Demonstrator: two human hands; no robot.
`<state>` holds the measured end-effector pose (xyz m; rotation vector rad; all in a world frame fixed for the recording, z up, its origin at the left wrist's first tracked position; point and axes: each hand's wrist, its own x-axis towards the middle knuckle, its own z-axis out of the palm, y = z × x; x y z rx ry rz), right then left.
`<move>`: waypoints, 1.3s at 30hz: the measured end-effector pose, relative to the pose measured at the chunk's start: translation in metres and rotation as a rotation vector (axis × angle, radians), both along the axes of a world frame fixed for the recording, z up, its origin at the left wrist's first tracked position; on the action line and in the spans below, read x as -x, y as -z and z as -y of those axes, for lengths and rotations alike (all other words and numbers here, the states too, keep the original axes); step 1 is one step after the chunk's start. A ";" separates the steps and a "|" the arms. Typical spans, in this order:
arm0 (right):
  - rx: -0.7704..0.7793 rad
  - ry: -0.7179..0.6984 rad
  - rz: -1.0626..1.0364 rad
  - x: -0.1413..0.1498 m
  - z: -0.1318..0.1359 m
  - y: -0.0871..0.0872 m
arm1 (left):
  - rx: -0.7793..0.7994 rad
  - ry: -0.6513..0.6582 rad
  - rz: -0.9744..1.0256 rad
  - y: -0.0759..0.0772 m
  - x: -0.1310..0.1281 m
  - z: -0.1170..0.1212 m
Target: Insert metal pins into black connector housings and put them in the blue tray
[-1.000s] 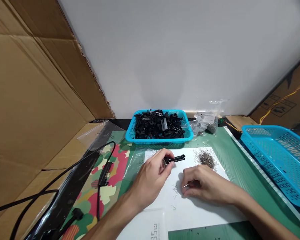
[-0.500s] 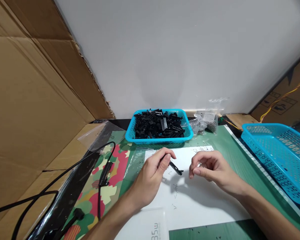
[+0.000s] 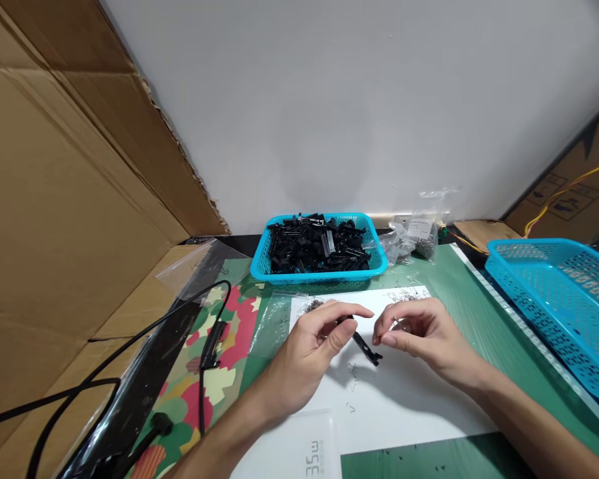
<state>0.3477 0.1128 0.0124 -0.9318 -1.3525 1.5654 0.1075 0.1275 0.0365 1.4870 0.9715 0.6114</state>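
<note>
My left hand (image 3: pixel 312 356) is closed on a narrow black plastic piece (image 3: pixel 367 348), whose notched end sticks out down and to the right. Its index finger stretches over the piece toward my other hand. Close by on the right, my right hand (image 3: pixel 424 332) has thumb and fingertips pinched together; a thin, tiny bit shows at them, too small to name. Beneath both hands lies a white sheet (image 3: pixel 409 412) with small dark wire-like bits (image 3: pixel 352 376) scattered on it. More such bits are heaped near its far edge.
A blue basket (image 3: pixel 319 278) full of black plastic pieces stands at the back. Plastic bags (image 3: pixel 422 239) lie beside it. Another blue basket (image 3: pixel 544 293) is at the right. A white box marked 35W (image 3: pixel 289 446) sits in front, and black cables (image 3: pixel 154 326) cross the left side.
My left index finger has straightened to the right, and the black piece has shifted slightly right and down. My right hand has come a little nearer to it, still pinched.
</note>
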 end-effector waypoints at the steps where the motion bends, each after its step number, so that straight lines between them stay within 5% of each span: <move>1: -0.005 0.002 0.000 0.001 0.000 0.000 | 0.021 0.005 0.018 0.000 0.000 0.000; 10: -0.032 0.038 0.040 0.008 0.004 -0.001 | 0.327 0.081 0.358 0.005 -0.005 0.002; 39: -0.478 0.353 0.239 0.033 0.020 -0.014 | 0.433 0.226 0.421 -0.001 -0.003 0.001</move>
